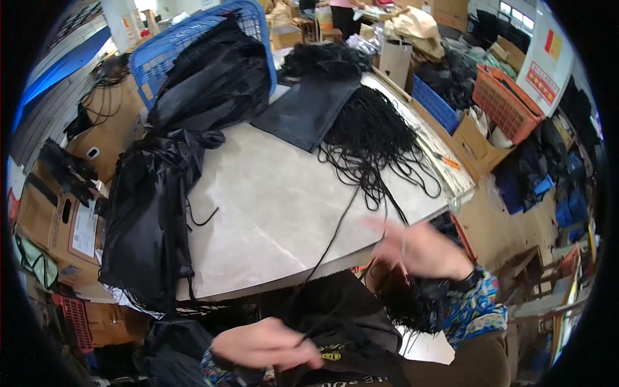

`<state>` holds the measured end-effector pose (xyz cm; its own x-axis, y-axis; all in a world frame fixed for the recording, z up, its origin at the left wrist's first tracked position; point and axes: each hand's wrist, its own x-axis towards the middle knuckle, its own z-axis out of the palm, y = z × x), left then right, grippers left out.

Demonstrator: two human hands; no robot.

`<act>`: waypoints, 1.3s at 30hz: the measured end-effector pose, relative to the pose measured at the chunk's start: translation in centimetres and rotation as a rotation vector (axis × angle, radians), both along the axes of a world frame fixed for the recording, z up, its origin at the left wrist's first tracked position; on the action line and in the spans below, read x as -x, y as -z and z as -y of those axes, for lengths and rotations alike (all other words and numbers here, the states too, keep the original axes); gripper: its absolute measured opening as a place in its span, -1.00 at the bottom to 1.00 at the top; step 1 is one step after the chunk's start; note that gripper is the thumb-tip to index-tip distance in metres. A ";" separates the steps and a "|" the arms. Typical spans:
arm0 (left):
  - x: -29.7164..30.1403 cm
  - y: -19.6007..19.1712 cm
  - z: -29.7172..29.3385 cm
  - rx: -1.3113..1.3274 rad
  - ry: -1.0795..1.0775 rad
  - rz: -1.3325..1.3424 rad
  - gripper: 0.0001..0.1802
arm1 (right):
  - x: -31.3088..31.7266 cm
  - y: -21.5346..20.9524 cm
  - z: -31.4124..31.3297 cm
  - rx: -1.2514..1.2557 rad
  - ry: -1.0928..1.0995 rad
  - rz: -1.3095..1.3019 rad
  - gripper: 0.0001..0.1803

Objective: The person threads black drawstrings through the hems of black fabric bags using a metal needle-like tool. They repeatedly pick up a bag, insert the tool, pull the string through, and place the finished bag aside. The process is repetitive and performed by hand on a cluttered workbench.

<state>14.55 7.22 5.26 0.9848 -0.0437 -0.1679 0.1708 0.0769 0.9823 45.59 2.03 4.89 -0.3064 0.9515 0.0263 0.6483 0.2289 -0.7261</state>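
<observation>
My left hand (267, 345) is low in front of me with its fingers curled and pinched on a black cord, over dark cloth on my lap. A long black cord (335, 232) slants down toward it from a heap of black cords (374, 142) at the table's far right. My right hand (419, 248) is raised at the near right table edge, smeared by motion. Its fingers point toward the hanging cords; whether they grip any is unclear. Black cords also hang in a bundle (412, 300) below it.
A grey-white table (258, 193) carries a stack of black drawstring bags (148, 219) at its left edge, a flat black bag (309, 109) and a blue basket (267, 45) of black cloth. An orange cutter (448, 161) lies on the right ledge. An orange crate (506, 103) stands beyond.
</observation>
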 end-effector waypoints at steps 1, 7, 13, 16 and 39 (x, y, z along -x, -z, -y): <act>-1.9 0.8 0.0 -0.062 -0.024 0.030 -0.69 | 2.3 -0.6 0.0 -0.089 -0.175 0.046 -0.50; 2.9 0.2 0.1 -0.097 -0.536 -0.110 -0.75 | 2.5 -1.5 -1.5 0.005 -0.204 -0.065 -0.81; 16.7 5.3 2.9 0.473 -0.827 1.345 -0.67 | -10.3 5.7 -6.4 -0.611 0.574 0.427 -0.87; 17.3 3.5 5.4 0.103 -1.476 0.761 -0.69 | -16.4 8.7 -7.7 -0.499 0.666 0.702 -0.85; 8.2 8.8 2.2 0.827 -0.958 1.045 -0.58 | 1.4 -0.4 -2.1 0.313 0.260 -0.398 -0.82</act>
<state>6.35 5.00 -3.54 0.3680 0.8782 0.3054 -0.9172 0.2888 0.2746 44.18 4.13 5.27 -0.0854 0.9753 -0.2036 0.3166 -0.1672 -0.9337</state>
